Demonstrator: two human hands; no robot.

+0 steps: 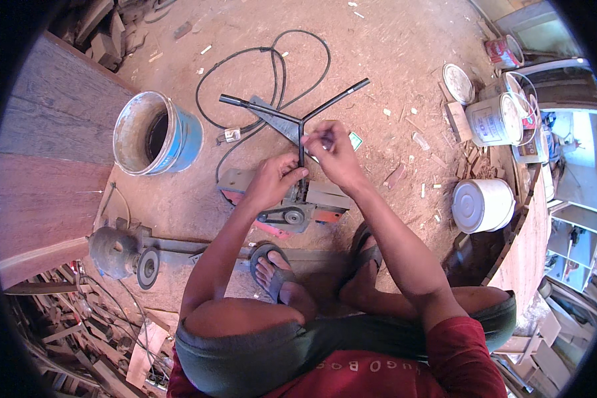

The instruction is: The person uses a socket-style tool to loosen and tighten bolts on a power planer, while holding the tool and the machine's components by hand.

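Observation:
A black Y-shaped socket wrench (pixel 331 103) stands with its lower leg over a power tool (pixel 292 215), which lies on the floor with its drive belt and pulley exposed. My left hand (pixel 272 180) is closed, its thumb and fingers at the lower leg. My right hand (pixel 335 151) pinches at the same leg just below the fork, its fingertips against the metal. Behind the wrench lies a flat grey-blue triangular plate (pixel 277 121). A small green-and-white piece (pixel 355 140) rests beside my right hand. What the wrench's lower end meets is hidden.
A looped black cord (pixel 328 56) lies beyond the wrench. At left stands a blue bucket (pixel 187 142); a grinder-like machine (pixel 116 249) sits nearer. White buckets (pixel 484 205) line the right, with wood scraps about. My sandalled feet (pixel 272 268) flank the near side.

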